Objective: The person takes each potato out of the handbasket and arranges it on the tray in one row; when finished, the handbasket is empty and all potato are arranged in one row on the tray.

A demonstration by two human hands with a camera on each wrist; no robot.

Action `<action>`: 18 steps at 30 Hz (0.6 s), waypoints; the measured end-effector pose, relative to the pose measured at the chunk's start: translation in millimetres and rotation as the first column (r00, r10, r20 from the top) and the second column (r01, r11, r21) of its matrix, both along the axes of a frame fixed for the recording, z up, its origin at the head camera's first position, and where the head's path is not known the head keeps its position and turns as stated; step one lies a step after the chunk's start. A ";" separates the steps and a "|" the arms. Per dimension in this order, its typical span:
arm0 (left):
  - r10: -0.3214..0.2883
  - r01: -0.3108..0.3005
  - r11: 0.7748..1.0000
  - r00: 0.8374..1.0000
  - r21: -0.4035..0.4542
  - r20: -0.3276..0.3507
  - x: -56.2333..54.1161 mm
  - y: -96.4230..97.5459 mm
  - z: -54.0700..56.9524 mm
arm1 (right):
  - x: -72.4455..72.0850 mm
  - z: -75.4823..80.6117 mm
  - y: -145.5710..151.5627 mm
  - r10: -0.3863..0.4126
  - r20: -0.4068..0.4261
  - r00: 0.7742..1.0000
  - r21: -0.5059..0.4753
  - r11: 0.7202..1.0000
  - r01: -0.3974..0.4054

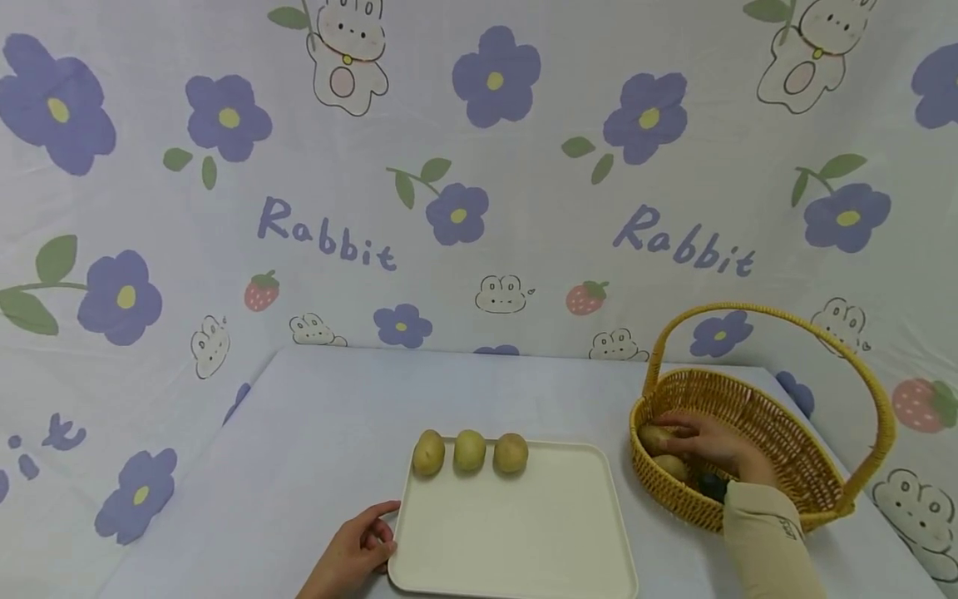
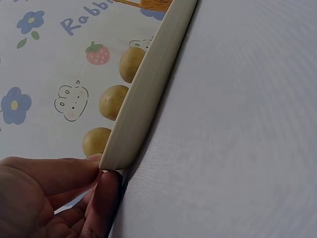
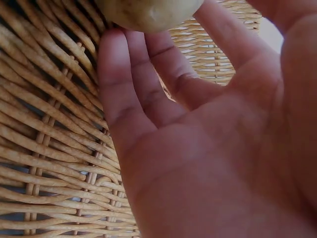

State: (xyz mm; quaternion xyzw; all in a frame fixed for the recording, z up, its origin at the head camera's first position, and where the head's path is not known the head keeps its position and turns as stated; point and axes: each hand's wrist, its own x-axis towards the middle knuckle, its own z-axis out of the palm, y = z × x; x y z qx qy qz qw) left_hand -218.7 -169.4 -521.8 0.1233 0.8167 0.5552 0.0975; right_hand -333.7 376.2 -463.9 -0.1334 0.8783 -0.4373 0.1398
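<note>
On the cream tray (image 1: pixel 524 524), three potatoes (image 1: pixel 469 451) stand in a row along the far edge. My left hand (image 1: pixel 355 551) pinches the tray's left rim between thumb and fingers, as the left wrist view also shows at the tray's corner (image 2: pixel 116 156). Inside the wicker basket (image 1: pixel 748 391), my right hand (image 1: pixel 707 441) holds a potato (image 1: pixel 653 438) near the left wall, fingers on its far side and thumb on the near side. From the right wrist, that potato (image 3: pixel 153 12) shows at the fingertips. A second potato (image 1: pixel 671 467) lies just nearer in the basket.
The basket's tall arched handle (image 1: pixel 771 309) rises over the right forearm. A dark wrist camera (image 1: pixel 713 486) sits by the right sleeve. A white cloth covers the table (image 1: pixel 337 416), and a printed curtain (image 1: pixel 419 316) hangs behind it.
</note>
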 end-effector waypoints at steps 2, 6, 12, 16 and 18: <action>0.005 -0.005 1.000 1.000 -0.003 -0.008 0.8 -0.4 0.4 | 0.0 0.8 -1.1 0.015 0.007 1.000 0.000 1.000 -0.015; 0.012 -0.012 1.000 1.000 0.011 -0.007 1.2 -1.2 0.5 | 0.2 2.4 -2.8 0.017 0.039 0.999 -0.034 0.999 -0.016; 0.004 -0.003 0.999 1.000 0.033 -0.024 2.5 -3.7 1.1 | 1.7 10.4 -7.3 -0.038 0.057 0.998 -0.123 0.991 0.045; 0.001 0.001 0.999 1.000 0.040 -0.031 3.4 -2.9 2.6 | 2.9 24.4 -10.1 -0.126 0.067 0.990 -0.200 0.970 0.137; -0.001 0.002 1.000 1.000 0.030 -0.031 3.1 -2.0 2.8 | 2.3 35.0 -12.3 -0.163 0.054 0.985 -0.214 0.962 0.171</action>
